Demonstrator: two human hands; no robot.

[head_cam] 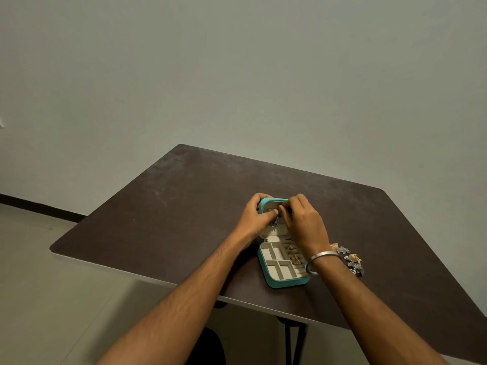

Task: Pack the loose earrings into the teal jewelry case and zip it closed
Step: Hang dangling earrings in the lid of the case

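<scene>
The teal case (283, 262) lies open near the front edge of the table, its lid (271, 204) raised at the far side and its tray toward the person. Both hands meet at the lid. The left hand (257, 216) curls round the lid's left edge, fingers over the top rim and thumb on the pale lining. The right hand (303, 219) comes in from the other side, its fingertips pinched together against the lining just beside the left thumb; a small silvery earring (275, 223) dangles below that pinch, though the exact hold on it is too small to make out. Both forearms stretch forward, bare, and a plain metal bangle (320, 260) rings the right wrist.

Below the hands, the tray has a cream, soft-looking lining split into rectangular compartments; gold earrings (293, 255) sit in a row along its right side. The shell is smooth with rounded corners.

To the right of the right wrist, loose earrings (351, 260), gold and silver-blue, lie in a cluster on the table.

The table (184, 206) is dark brown, matte and scuffed, with rounded corners and a pale edge. Behind it stands a plain grey-green wall (237, 75) with a dark skirting strip; the floor (39, 272) is pale.
</scene>
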